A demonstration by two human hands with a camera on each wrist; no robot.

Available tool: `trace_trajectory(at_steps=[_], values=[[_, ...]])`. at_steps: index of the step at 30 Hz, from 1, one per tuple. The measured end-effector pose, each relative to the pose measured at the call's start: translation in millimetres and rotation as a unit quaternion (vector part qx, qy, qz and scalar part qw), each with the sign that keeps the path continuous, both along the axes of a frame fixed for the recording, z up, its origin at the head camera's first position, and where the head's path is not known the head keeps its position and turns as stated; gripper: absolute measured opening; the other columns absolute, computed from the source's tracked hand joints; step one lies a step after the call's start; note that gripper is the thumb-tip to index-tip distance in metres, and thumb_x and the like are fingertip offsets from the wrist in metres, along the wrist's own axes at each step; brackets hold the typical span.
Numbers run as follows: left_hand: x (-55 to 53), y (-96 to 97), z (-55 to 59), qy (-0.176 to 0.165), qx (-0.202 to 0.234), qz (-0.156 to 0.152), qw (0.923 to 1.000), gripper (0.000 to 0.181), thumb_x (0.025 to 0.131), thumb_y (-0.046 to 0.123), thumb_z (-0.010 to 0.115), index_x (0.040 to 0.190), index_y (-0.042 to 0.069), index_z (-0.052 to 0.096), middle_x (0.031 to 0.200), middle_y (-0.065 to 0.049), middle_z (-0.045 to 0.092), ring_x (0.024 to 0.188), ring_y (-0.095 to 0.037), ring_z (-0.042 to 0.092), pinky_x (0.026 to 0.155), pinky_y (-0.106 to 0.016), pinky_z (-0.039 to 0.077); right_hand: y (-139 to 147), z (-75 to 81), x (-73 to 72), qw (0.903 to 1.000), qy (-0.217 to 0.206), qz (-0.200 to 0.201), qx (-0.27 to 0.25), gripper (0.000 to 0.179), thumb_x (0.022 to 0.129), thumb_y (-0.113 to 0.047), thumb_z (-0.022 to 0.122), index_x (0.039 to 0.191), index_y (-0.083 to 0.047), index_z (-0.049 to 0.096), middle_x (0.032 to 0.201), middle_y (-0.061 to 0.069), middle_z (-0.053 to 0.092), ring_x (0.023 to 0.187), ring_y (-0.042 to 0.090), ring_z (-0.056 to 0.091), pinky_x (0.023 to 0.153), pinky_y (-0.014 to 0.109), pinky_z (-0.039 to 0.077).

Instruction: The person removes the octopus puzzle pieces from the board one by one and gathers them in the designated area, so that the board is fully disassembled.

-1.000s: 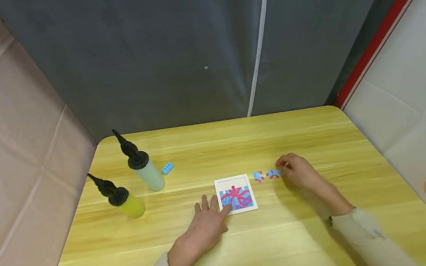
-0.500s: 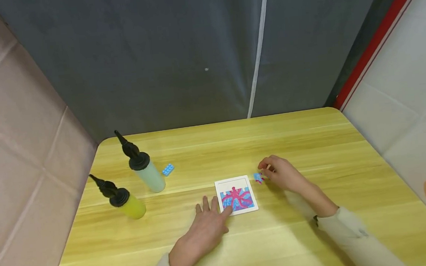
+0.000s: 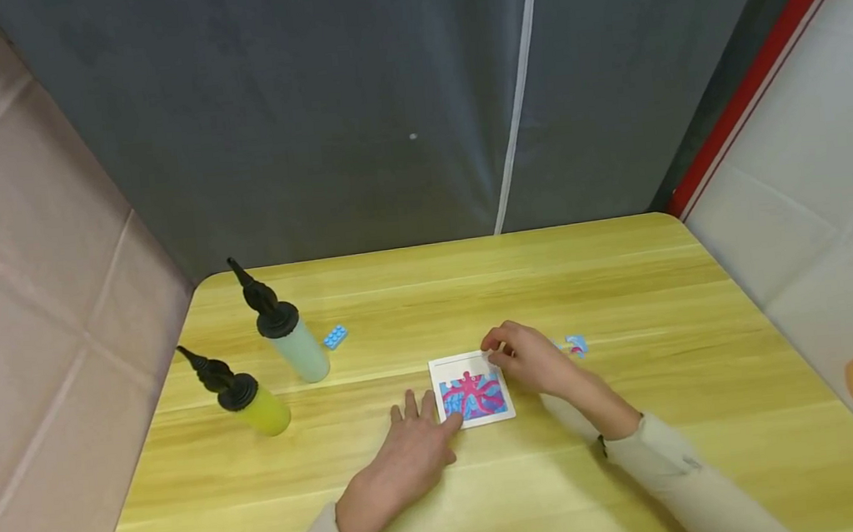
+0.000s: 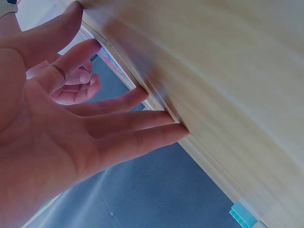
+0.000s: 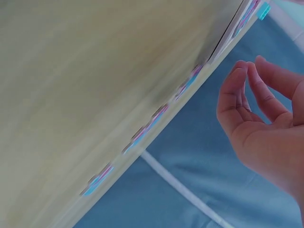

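My left hand (image 3: 412, 459) lies spread on the table, its thumb touching the lower left of a white puzzle board (image 3: 445, 368). Pink and blue octopus pieces (image 3: 474, 397) fill the lower part of that board. Over the board's upper right corner hovers my right hand (image 3: 530, 360). In the right wrist view, thumb and fingertips (image 5: 241, 66) are bent together with nothing seen between them. Loose puzzle pieces (image 5: 147, 127) lie in a row beside the board there. From the head, one piece (image 3: 577, 344) shows past the hand; the others are mostly hidden behind it.
A blue toy brick (image 3: 336, 337) lies left of the board at the back. Two black-topped pumps stand at the left, one pale green (image 3: 301, 353) and one yellow (image 3: 265, 411). A grey curtain (image 3: 356, 138) hangs behind the table.
My right hand has moved left from the far end of the loose pieces to the board's upper right corner, uncovering the rightmost piece. The left hand stays in place.
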State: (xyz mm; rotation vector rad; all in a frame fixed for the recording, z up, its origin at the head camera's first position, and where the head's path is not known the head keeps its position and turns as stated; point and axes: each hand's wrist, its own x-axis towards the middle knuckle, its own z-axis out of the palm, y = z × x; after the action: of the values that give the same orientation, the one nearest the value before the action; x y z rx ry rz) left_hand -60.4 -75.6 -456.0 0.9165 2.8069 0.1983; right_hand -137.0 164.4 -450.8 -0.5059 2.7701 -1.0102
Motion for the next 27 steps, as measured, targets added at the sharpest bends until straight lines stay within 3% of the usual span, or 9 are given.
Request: trace_trajectory(at_steps=[10,17,27], values=[[-1.8,-1.3,-0.9,-0.013,0.003,0.002,0.9999,0.037,0.089,0.035,0.079,0.117,0.018,0.063,0.144,-0.033,0.054,0.131,-0.064,0.05,0.1,-0.07,0.05,-28,0.5,5.0,0.9988,-0.028,0.031,0.027,0.012,0.1,-0.011,0.066,0.11,-0.009,0.073,0.095,-0.001,0.064,0.079,0.012,0.056,0.072,0.027,0.049],[-1.7,-1.9,-0.2,-0.031,0.009,0.003,0.9995,0.046,0.086,0.04,0.081,0.122,0.019,0.063,0.147,-0.034,0.051,0.133,-0.064,0.047,0.102,-0.071,0.047,-40,-3.8,8.9,0.9955,-0.017,0.07,0.061,0.02,0.1,-0.011,0.066,0.117,-0.006,0.074,0.095,0.001,0.065,0.078,0.01,0.055,0.071,0.025,0.049],[-2.2,-1.9,0.8,-0.033,0.003,0.007,0.9994,0.049,0.086,0.042,0.081,0.127,0.02,0.063,0.148,-0.033,0.051,0.135,-0.063,0.047,0.103,-0.07,0.047,-44,-4.3,11.0,0.9944,-0.011,0.084,0.062,0.016,0.099,-0.009,0.066,0.113,-0.006,0.075,0.091,-0.001,0.062,0.074,0.011,0.051,0.067,0.022,0.045]])
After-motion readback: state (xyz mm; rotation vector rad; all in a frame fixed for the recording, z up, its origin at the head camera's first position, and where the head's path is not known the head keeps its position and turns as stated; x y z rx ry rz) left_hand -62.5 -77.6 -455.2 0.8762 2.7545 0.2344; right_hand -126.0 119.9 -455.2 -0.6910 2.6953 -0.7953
